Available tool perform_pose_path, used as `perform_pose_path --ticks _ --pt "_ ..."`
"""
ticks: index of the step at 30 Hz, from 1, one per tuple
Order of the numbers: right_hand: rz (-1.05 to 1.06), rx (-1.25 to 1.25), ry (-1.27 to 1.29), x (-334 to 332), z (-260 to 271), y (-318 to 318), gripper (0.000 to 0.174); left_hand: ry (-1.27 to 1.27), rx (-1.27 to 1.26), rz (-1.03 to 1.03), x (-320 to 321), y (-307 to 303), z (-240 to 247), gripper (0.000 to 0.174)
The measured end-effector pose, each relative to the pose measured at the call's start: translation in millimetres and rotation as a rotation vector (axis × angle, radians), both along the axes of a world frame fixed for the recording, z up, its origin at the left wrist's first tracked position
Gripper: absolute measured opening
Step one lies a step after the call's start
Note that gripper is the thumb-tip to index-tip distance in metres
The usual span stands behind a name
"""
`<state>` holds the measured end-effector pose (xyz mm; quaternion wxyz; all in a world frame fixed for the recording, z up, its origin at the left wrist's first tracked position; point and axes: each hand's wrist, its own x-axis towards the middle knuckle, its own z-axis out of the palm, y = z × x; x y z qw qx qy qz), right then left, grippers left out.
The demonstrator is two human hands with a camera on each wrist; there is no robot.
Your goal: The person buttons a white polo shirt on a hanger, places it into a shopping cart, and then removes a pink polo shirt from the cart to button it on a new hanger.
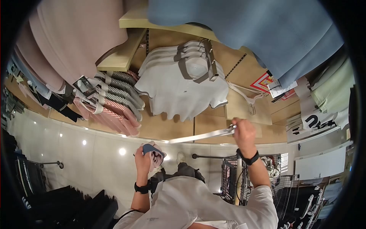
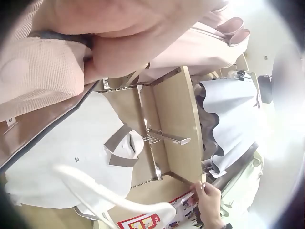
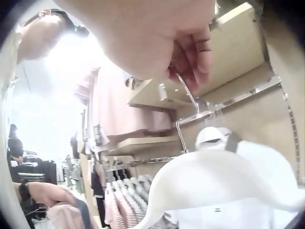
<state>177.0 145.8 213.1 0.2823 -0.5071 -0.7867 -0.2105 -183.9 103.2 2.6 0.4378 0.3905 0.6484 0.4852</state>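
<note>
My left hand [image 1: 142, 162] grips a bunched, pale pink garment [image 1: 156, 158] with a blue-grey part at its top. Close up in the left wrist view, the pink ribbed cloth [image 2: 40, 71] hangs from my fingers. Out to the right, my right hand [image 1: 246, 134] pinches the metal hook of a bare white hanger [image 1: 202, 136], whose bar extends leftward toward the garment. In the right wrist view the hook [image 3: 187, 93] runs up to curled fingers, and the wide white hanger [image 3: 205, 179] spans the lower part of the view. Garment and hanger are apart.
White polo shirts [image 1: 175, 91] with grey-brown collars hang on the wall rack ahead. Striped shirts [image 1: 114, 103] hang left of them. Other white hangers [image 1: 249, 97] lie at the display's right. A wire cart [image 1: 230, 173] stands beside me. Blue garments [image 1: 244, 26] hang overhead.
</note>
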Motion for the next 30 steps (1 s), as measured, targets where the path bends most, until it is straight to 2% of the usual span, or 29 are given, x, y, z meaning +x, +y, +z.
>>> perform_pose_path --ticks 1,3,5,7,8,9,10,11,13,14,15,17,18,20,21,22,23,24,26,27,29,30 --pt "0.005 0.0 -0.002 -16 -3 -4 0.022 0.184 0.093 0.033 -5 -1 -10 0.02" --pt "0.079 -0.098 0.114 -46 -11 -13 0.019 0.17 0.071 0.053 -15 -5 0 0.02" --pt "0.065 -0.131 0.217 -72 -16 -24 0.017 0.163 0.053 0.073 -25 -8 13 0.021" --pt "0.048 -0.168 0.319 -94 -31 -41 0.015 -0.013 0.019 0.085 -33 -13 23 0.034" --pt "-0.005 -0.218 0.495 -102 -46 -50 0.015 -0.016 0.02 0.096 -33 -15 28 0.034" --pt "-0.057 -0.27 0.672 -112 -55 -55 0.014 -0.09 0.061 -0.033 -34 -17 32 0.041" --pt "-0.027 -0.288 0.7 -124 -59 -59 0.014 -0.159 0.103 -0.169 -36 -19 38 0.048" --pt "-0.031 -0.29 0.712 -129 -62 -62 0.014 -0.148 0.097 -0.174 -38 -22 48 0.048" --pt "-0.035 -0.342 0.994 -133 -67 -62 0.013 -0.489 -0.069 -0.336 -39 -23 68 0.056" --pt "-0.052 -0.383 1.162 -131 -67 -59 0.012 -0.492 -0.033 -0.384 -43 -23 70 0.049" --pt "-0.058 -0.369 1.17 -129 -71 -57 0.012 -0.485 -0.03 -0.398 -46 -22 66 0.049" --pt "0.105 -0.483 1.49 -124 -84 -56 0.025 -0.567 -0.075 -0.475 -51 -23 57 0.042" --pt "0.107 -0.477 1.489 -121 -89 -56 0.025 -0.587 -0.125 -0.419 -47 -23 56 0.031" --pt "-0.007 -0.734 1.536 -117 -101 -59 0.026 -0.529 -0.133 -0.417 -41 -25 47 0.025" --pt "-0.002 -0.744 1.535 -116 -109 -60 0.026 -0.473 -0.152 -0.415 -39 -27 38 0.021" --pt "0.153 -0.822 1.677 -114 -117 -62 0.023 -0.423 -0.19 -0.374 -36 -29 22 0.015" --pt "0.315 -0.898 1.815 -113 -122 -64 0.024 -0.423 -0.191 -0.36 -35 -32 27 0.015" --pt "0.322 -0.912 1.811 -113 -121 -67 0.024 -0.446 -0.223 -0.361 -33 -32 38 0.015" --pt "0.772 -1.082 2.221 -116 -117 -77 0.036 -0.54 -0.291 -0.353 -27 -34 46 0.015" --pt "0.774 -1.096 2.217 -116 -125 -80 0.036 -0.542 -0.29 -0.343 -25 -34 49 0.015" --pt "0.732 -1.059 2.046 -117 -139 -83 0.054 -0.467 -0.265 -0.309 -23 -35 56 0.015" --pt "0.731 -1.082 2.046 -117 -139 -86 0.054 -0.468 -0.239 -0.309 -23 -34 57 0.017"
